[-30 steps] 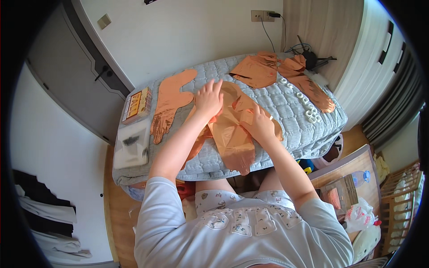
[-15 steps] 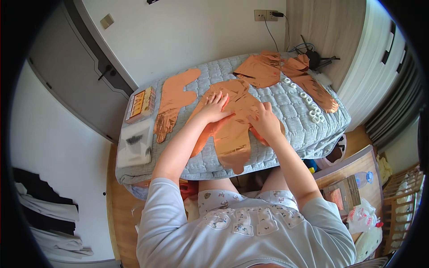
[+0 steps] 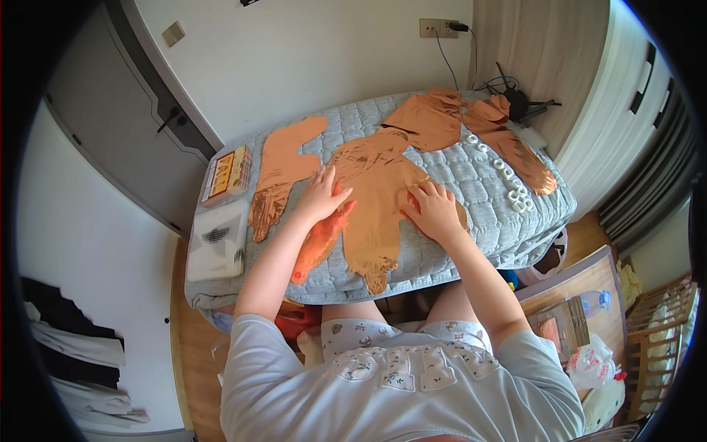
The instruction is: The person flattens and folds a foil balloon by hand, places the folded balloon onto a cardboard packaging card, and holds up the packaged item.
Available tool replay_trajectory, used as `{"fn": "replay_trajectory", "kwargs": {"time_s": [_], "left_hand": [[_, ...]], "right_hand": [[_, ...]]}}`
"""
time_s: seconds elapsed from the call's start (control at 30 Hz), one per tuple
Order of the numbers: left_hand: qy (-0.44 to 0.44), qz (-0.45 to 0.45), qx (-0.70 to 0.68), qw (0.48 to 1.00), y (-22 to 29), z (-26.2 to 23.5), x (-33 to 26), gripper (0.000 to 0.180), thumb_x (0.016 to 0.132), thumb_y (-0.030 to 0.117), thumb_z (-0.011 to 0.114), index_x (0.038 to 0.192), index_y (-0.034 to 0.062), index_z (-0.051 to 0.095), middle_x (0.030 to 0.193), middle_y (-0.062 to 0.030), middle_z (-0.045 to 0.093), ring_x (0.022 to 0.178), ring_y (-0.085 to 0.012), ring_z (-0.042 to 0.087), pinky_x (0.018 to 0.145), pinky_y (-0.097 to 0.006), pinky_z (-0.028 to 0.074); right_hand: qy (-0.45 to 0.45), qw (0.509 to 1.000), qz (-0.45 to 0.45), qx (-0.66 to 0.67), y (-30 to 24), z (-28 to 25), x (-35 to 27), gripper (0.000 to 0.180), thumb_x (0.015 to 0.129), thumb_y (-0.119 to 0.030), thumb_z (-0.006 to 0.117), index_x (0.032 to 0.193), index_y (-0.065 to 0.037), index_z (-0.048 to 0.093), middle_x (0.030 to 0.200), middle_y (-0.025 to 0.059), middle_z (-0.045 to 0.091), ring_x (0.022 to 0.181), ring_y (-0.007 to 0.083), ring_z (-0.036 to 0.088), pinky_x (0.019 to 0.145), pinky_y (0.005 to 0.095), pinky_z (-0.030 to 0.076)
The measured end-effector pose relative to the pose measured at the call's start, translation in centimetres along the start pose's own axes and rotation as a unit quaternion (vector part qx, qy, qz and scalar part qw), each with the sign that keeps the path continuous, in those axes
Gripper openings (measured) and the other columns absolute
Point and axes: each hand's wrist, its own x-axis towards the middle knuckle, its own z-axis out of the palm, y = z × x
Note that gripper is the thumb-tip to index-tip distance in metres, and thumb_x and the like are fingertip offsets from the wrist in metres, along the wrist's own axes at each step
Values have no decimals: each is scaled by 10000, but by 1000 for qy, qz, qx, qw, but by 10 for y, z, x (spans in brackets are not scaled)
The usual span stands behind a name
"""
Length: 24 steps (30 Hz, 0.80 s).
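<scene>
- Copper foil sheet (image 3: 375, 214): edges partly hidden beneath left hand (image 3: 320, 199) and right hand (image 3: 436, 212);
- wooden crib (image 3: 659, 324): cut off at right rim;
- dark object (image 3: 249, 3): cut off above.

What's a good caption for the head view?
Left hand and right hand on copper-coloured foil, atop a quilted mattress.

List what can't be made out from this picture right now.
Right hand, head view: its own back hides whether it pinches or only presses the central copper foil.
Mattress beneath that foil, head view: covered by it.
White rings, head view: too small to show fine detail.
Dark object high on the wall, head view: cut off by the top edge.
</scene>
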Motion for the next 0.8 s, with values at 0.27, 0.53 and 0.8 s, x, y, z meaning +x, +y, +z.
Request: {"fn": "replay_trajectory", "kwargs": {"time_s": [0.27, 0.53, 0.8], "left_hand": [[-55, -18, -11, 998, -5, -17, -66, 776, 962, 527, 608, 1517, 9, 445, 1603, -216, 394, 1487, -367, 375, 1216, -449, 326], [-13, -24, -49, 998, -6, -17, -70, 730, 965, 518, 611, 1520, 69, 460, 1601, -188, 407, 1450, -361, 431, 1161, -461, 401], [-19, -36, -66, 997, -10, -20, -71, 702, 969, 505, 615, 1533, 117, 459, 1636, -138, 366, 1450, -346, 435, 1156, -450, 409]], "right_hand": [[1, 999, -22, -27, -9, -3, -8, 480, 901, -477, 689, 1248, -145, 690, 1290, 77, 621, 1249, 301, 517, 1047, 479, 399], [8, 998, -51, -42, -6, -1, 1, 493, 908, -511, 666, 1210, -123, 706, 1296, 98, 624, 1317, 324, 457, 1095, 490, 334], [-20, 997, -18, -69, -9, -5, 3, 521, 916, -528, 644, 1217, -106, 698, 1318, 102, 628, 1355, 336, 437, 1130, 496, 299]]}}
